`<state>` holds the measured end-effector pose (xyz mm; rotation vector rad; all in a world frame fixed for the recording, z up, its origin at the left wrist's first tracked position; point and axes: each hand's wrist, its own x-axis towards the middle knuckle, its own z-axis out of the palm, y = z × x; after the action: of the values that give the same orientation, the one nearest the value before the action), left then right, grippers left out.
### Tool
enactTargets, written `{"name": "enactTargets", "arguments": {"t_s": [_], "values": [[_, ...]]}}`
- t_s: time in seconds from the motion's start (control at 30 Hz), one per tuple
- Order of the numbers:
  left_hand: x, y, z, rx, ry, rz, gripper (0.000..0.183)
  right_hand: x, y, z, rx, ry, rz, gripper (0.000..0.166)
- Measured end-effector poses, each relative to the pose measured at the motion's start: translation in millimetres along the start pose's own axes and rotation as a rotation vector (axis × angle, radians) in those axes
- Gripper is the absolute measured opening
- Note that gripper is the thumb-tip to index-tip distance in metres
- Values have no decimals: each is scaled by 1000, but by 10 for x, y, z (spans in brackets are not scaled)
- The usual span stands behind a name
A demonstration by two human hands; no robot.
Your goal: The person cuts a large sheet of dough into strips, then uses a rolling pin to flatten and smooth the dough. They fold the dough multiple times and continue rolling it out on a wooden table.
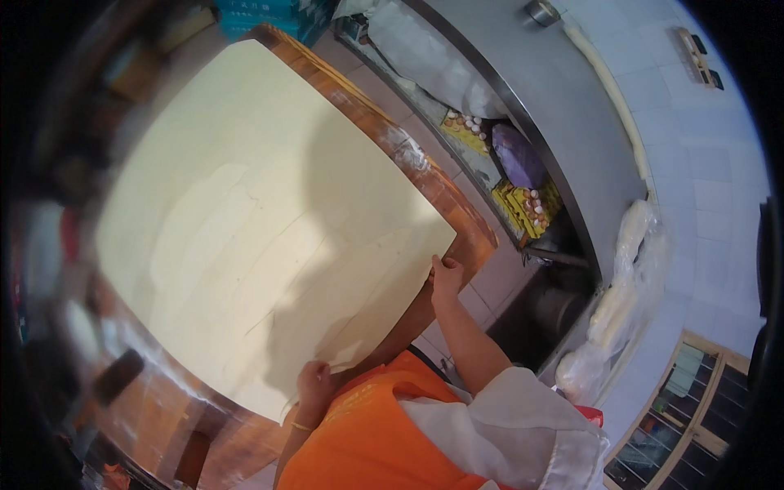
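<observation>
A large, thin sheet of pale dough lies over a wooden work table. My left hand, with a thin band at the wrist, pinches the dough's near edge by my orange apron. Farther right, my right hand grips the same edge close to the sheet's right corner, fingers curled at the wood. Between the two hands the edge looks slightly folded and wavy. My shadow falls across the sheet's right part. Streaks and shallow creases mark the dough's surface.
White flour dusts the table's right rim. Beyond it runs a steel counter holding a metal cup and plastic-wrapped bundles. Egg trays and a purple bag sit below the counter. Dark blocks are at the lower left.
</observation>
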<state>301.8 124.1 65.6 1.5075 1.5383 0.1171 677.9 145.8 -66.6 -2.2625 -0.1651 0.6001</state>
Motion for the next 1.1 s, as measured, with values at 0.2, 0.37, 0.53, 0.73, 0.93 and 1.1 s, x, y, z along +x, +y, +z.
{"name": "enactTargets", "arguments": {"t_s": [0.2, 0.37, 0.53, 0.73, 0.93, 1.1], "values": [[-108, -156, 59, -22, 80, -109, 12, 259, -426, -79, 32, -11, -31, 35], [-254, -206, 41, -75, 112, -140, 15, 409, -673, -18, -173, 157, -119, 38], [-346, -304, 132, -93, 150, -108, 17, 598, -719, -31, -51, -21, -81, 26], [-542, -265, 199, 5, 226, -76, 16, 191, -875, -21, -336, -77, -803, 18], [-811, -393, 498, -213, 286, -154, 14, 96, -750, -9, -320, -156, -886, 18], [-1113, -394, 702, -129, 396, -119, 12, 137, -728, -55, -287, -193, -950, 16]]}}
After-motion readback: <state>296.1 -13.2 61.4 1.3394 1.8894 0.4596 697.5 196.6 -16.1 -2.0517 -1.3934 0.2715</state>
